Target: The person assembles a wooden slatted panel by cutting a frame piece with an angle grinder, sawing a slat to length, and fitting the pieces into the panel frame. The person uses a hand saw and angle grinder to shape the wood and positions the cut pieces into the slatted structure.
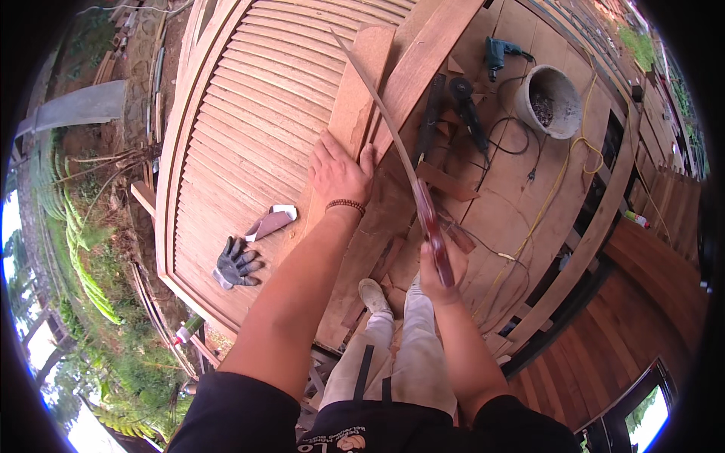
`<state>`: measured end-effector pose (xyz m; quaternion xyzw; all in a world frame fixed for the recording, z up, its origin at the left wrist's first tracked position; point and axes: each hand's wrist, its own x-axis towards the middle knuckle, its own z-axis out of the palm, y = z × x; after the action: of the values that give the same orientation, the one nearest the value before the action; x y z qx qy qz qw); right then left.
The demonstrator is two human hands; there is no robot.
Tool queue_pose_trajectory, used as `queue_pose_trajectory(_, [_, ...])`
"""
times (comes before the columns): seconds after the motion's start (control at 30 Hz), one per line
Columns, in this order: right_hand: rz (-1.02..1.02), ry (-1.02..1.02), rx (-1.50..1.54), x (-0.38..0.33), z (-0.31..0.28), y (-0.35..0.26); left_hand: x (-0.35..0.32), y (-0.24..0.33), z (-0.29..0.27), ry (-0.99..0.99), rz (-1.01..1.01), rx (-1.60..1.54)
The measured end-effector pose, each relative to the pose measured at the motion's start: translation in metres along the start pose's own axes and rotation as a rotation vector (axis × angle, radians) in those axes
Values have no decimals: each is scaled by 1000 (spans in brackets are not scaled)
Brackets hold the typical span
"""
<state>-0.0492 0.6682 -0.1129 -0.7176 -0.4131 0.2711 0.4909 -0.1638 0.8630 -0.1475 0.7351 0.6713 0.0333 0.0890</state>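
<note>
The handle of a handsaw (420,192) is clamped in the right hand (445,268). Its blade is held across a wooden plank (349,109); whether the wood is touched cannot be told. The plank is laid near the right edge of a slatted panel (249,113) and is covered by the left hand (340,177), thumb and fingers apart. Toward the panel's lower left corner, 1 grey glove (236,264) and 1 curled sheet (272,222) are seen.
</note>
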Motion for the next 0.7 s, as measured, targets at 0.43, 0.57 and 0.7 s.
queue_pose_trajectory(0.43, [8,28,102,10,9,-5,-1,0,0,10,-24,0])
queue_pose_trajectory(0.57, [17,66,132,-17,12,1,-13,-8,6,-1,70,17])
queue_pose_trajectory(0.7, [-5,104,97,-33,5,6,-18,-10,19,163,198,74])
